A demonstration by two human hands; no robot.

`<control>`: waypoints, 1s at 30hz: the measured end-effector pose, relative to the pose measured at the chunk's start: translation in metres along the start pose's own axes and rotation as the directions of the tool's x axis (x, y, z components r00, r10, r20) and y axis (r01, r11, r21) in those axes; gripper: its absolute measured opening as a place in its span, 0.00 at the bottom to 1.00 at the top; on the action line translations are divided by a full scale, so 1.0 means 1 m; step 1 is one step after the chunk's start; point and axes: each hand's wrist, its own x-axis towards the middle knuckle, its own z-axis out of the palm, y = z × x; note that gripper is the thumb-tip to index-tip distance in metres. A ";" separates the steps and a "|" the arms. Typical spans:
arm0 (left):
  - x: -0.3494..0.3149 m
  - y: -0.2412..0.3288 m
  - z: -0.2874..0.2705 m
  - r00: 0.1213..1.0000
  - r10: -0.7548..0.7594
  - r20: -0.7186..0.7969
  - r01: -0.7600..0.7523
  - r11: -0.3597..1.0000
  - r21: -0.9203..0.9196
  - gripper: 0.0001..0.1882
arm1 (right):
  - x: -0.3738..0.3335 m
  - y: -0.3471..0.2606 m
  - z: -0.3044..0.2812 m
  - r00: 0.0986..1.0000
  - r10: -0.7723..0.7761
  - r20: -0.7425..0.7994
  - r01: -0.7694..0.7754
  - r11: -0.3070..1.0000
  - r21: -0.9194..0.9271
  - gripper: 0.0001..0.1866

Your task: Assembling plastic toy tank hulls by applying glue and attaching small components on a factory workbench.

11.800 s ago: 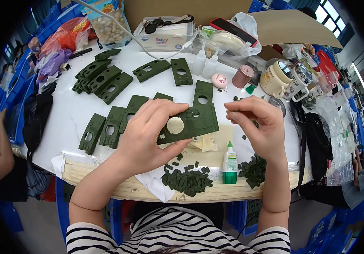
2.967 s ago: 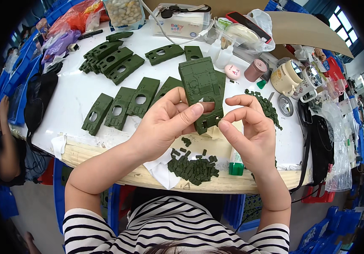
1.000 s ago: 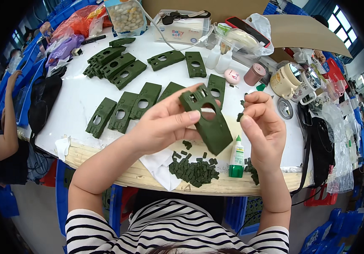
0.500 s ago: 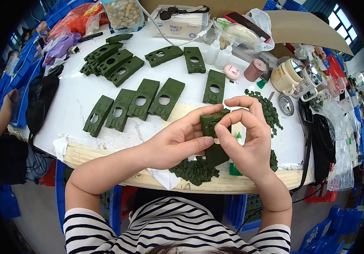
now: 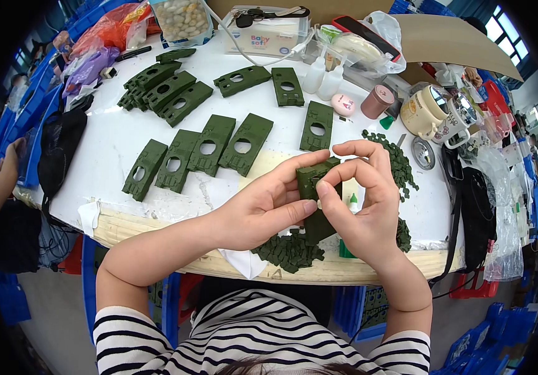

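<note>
My left hand (image 5: 259, 203) is closed round a dark green plastic toy tank hull (image 5: 319, 230), held tilted above the near edge of the table, thumb on its face. Against the hull's upper part, my right hand (image 5: 364, 203) pinches thumb and forefinger together; anything between the tips is hidden. Below the hull lies a heap of small green plastic pieces (image 5: 291, 251), and a second pile of them (image 5: 397, 164) is beyond my right hand. A green-tipped bottle (image 5: 353, 200) shows partly behind that hand. More hulls with round holes, such as one hull (image 5: 316, 127), lie farther off.
Several hulls (image 5: 208, 147) lie in a row at left, others stacked (image 5: 150, 87) behind. White squeeze bottles (image 5: 322, 81), a pink tin (image 5: 376, 102), a cream mug (image 5: 424, 112) and a metal lid (image 5: 423, 154) stand right. A person's hand (image 5: 11, 159) is at far left.
Almost nothing differs. Both hands keep their grip, with the right fingertips shifted very slightly on the hull.
</note>
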 end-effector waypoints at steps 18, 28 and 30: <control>0.000 0.000 0.003 0.999 0.036 -0.028 -0.035 0.999 0.039 0.32 | 0.000 0.002 0.003 0.997 -0.066 -0.038 0.061 0.993 -0.105 0.05; 0.001 -0.002 0.002 0.997 0.068 -0.020 -0.067 0.997 0.044 0.31 | 0.000 0.000 0.000 0.998 -0.053 0.016 0.055 0.988 -0.148 0.05; 0.001 -0.002 0.002 0.997 0.070 -0.021 -0.069 0.997 0.045 0.31 | 0.000 0.000 0.000 0.998 -0.061 0.022 0.063 0.987 -0.146 0.05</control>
